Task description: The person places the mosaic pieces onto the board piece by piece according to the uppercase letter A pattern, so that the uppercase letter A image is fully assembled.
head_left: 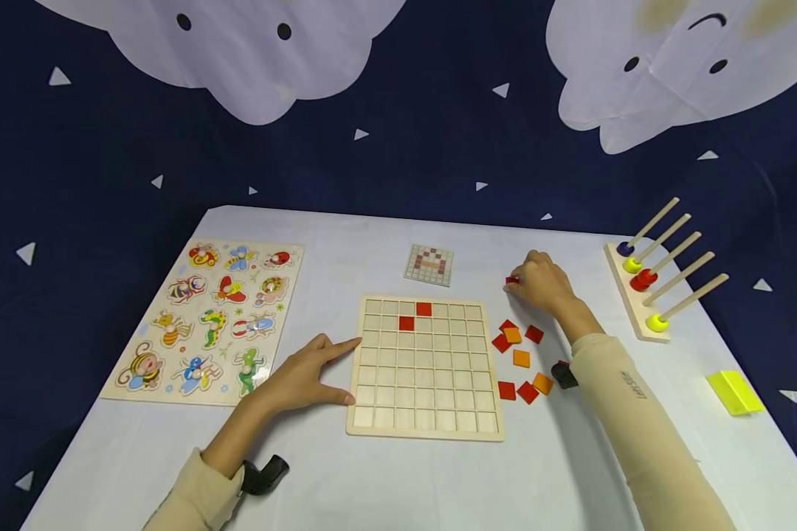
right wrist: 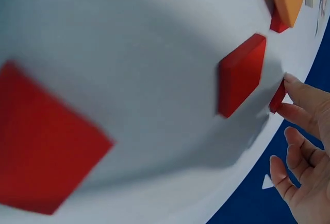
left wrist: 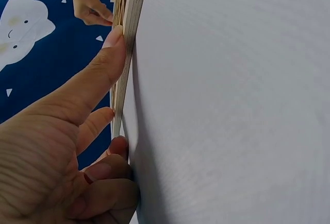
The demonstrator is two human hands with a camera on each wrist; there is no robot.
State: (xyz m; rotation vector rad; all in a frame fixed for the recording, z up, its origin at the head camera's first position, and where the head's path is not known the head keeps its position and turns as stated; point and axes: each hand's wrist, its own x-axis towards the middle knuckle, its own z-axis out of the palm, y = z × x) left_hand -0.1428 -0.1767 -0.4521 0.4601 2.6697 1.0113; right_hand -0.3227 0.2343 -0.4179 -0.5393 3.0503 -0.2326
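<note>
A square wooden grid board (head_left: 425,379) lies in the middle of the table, with one red tile (head_left: 423,309) in its far row and another red tile (head_left: 406,323) one row nearer, diagonally to the left. My left hand (head_left: 305,377) rests at the board's left edge, thumb and index finger spread apart against it; in the left wrist view the thumb (left wrist: 105,62) touches the rim. Right of the board, my right hand (head_left: 542,284) pinches a red square tile (right wrist: 278,96) between thumb and index finger, the other fingers loosely bent.
Several loose red and orange tiles (head_left: 521,358) lie right of the board, some overlapping. Behind it is a small pattern card (head_left: 429,265). An insect puzzle (head_left: 199,324) lies at left; a peg stand with coloured beads (head_left: 637,295) and a yellow block (head_left: 734,392) are at right.
</note>
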